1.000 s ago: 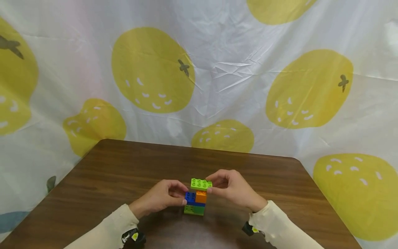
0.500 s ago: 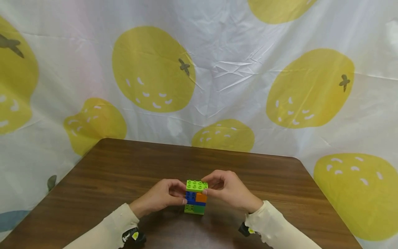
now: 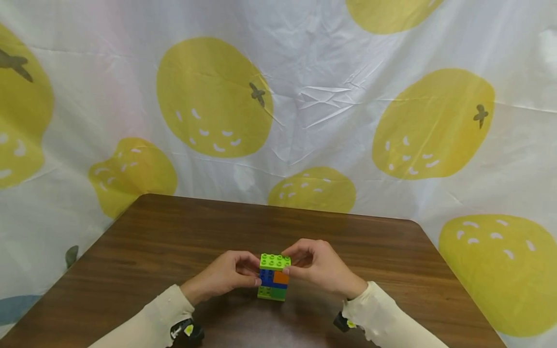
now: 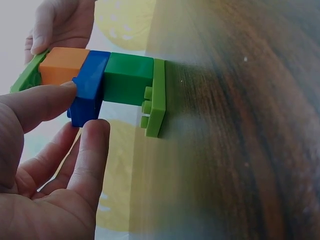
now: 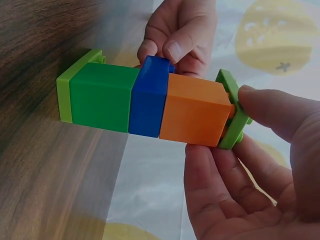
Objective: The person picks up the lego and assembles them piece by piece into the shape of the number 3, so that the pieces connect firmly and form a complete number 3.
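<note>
A small tower of toy building bricks stands on the table. From the bottom it has a lime plate (image 4: 159,100), a green brick (image 5: 103,96), a blue brick (image 5: 149,97) and an orange brick (image 5: 195,109). Over the orange brick lies a second lime plate (image 3: 275,261), tilted slightly, with orange studs showing under it in the right wrist view. My right hand (image 3: 324,268) pinches this upper plate at its right end. On the tower's left side, my left hand (image 3: 224,275) holds the blue brick between thumb and fingers.
The brown wooden table (image 3: 183,227) spreads around the tower. Behind it hangs a white curtain (image 3: 322,125) printed with yellow lemons. Both wrists carry small black devices under cream sleeves.
The upper lime plate has come left and down over the orange brick, carried by my right hand. My left hand keeps its hold on the blue brick.
</note>
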### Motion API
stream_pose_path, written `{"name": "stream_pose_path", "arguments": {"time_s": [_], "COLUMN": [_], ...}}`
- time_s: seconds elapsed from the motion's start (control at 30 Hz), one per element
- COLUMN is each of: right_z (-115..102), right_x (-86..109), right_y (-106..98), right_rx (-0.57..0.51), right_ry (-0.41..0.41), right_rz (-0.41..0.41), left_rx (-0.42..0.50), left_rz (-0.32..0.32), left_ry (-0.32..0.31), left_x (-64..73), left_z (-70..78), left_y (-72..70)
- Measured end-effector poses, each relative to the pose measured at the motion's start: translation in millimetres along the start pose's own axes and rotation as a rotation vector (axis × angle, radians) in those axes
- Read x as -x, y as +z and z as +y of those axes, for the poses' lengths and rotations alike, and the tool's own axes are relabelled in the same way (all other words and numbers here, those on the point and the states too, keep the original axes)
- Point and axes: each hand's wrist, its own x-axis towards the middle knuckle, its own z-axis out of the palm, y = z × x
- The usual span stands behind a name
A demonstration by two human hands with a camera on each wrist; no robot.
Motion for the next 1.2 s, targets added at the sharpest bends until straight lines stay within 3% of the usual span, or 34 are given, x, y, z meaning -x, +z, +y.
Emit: {"name": "stream_pose_path", "arguments": {"time_s": [0.97,1.2], "right_z": [-6.4,-7.9], "right_x": [-3.9,-4.7], "right_y": [0.1,-1.9], "right_rx": [-0.04,-0.032], "right_ry": [-0.014,0.019], "right_rz": [-0.054,-0.072], "left_rx": [-0.005,-0.041], "left_rz": [0.005,0.018], "left_ry": [0.018,0.023], "left_x": [0.2,-0.3], "left_z": [4.2,5.1], "left_y": [2.7,3.0]}}
